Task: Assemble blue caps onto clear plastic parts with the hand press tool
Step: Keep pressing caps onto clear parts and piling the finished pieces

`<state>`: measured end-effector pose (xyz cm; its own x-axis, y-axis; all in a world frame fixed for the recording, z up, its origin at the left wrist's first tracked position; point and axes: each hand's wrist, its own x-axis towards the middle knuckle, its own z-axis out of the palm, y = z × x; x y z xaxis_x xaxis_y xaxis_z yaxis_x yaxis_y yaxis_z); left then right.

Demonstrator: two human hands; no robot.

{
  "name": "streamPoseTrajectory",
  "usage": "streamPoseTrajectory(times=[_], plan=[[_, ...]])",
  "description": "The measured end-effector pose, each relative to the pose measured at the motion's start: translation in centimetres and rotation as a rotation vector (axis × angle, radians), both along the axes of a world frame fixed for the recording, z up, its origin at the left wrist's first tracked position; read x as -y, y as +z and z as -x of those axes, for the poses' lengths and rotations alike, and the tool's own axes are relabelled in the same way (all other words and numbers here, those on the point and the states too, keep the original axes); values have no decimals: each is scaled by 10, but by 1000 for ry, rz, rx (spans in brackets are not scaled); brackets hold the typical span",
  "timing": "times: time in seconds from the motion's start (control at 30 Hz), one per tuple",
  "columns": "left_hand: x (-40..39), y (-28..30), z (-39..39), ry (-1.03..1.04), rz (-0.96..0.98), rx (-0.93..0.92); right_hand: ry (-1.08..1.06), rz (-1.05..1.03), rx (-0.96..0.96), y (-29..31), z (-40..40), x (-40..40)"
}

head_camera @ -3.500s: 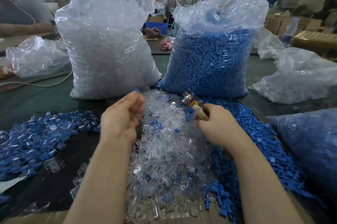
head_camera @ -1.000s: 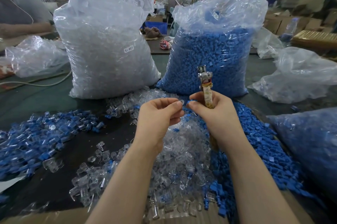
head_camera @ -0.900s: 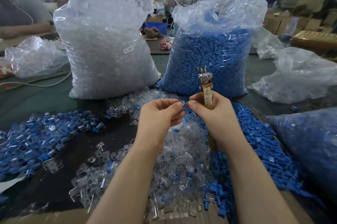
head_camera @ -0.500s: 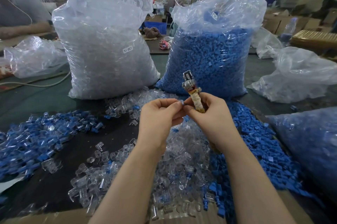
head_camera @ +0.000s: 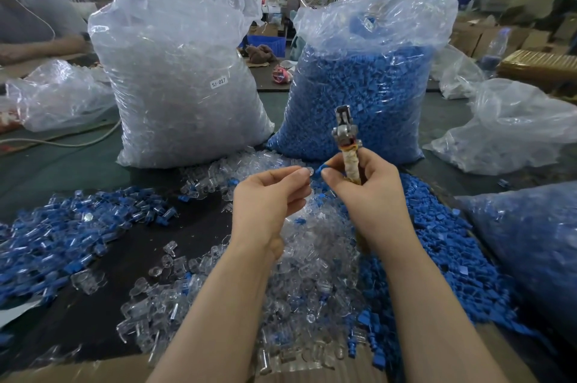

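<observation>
My left hand (head_camera: 270, 204) pinches a small clear plastic part (head_camera: 309, 171) at its fingertips. Facing it, my right hand (head_camera: 367, 195) pinches a blue cap (head_camera: 321, 169) between thumb and forefinger, a short gap from the clear part. The same hand grips the hand press tool (head_camera: 347, 145), whose taped handle runs through the fist and whose metal head points up. Both hands hover above a heap of loose clear parts (head_camera: 306, 273). Loose blue caps (head_camera: 437, 245) lie to the right of that heap.
A big bag of clear parts (head_camera: 184, 76) and a big bag of blue caps (head_camera: 362, 86) stand behind the hands. Assembled blue-and-clear pieces (head_camera: 62, 236) lie at the left. More plastic bags (head_camera: 515, 129) sit at the right. A person's arm (head_camera: 37, 45) rests far left.
The hand press tool swung from tilted left back to upright. My hands stay together at the fingertips, with the blue cap now showing beside the clear part.
</observation>
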<state>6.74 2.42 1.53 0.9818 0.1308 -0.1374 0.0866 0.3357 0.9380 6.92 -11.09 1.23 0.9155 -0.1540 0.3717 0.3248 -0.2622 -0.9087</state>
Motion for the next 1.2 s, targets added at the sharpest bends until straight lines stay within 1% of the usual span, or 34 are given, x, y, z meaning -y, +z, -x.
streamPoseTrajectory(times=[0.13,0.3,0.43,0.57,0.73,0.83,0.93,1.1,1.2], plan=[[3,2,1,-27,12,16,12,-37,26,2,2,-1],[5,4,3,-36,23,52,-40,45,36,-2,-1,-2],[5,5,5,-16,0,88,-55,53,38,-3,-2,-3],[7,6,8,25,-63,140,-33,59,24,-2,-2,-3],[9,6,6,103,-198,196,16,88,23,0,-2,0],[9,4,6,132,-268,228,70,62,-12,1,-1,1],[7,2,5,135,-282,244,127,52,-52,0,0,5],[4,3,3,122,-280,281,207,159,-173,-2,2,18],[3,4,3,126,-247,317,270,184,-206,-1,3,21]])
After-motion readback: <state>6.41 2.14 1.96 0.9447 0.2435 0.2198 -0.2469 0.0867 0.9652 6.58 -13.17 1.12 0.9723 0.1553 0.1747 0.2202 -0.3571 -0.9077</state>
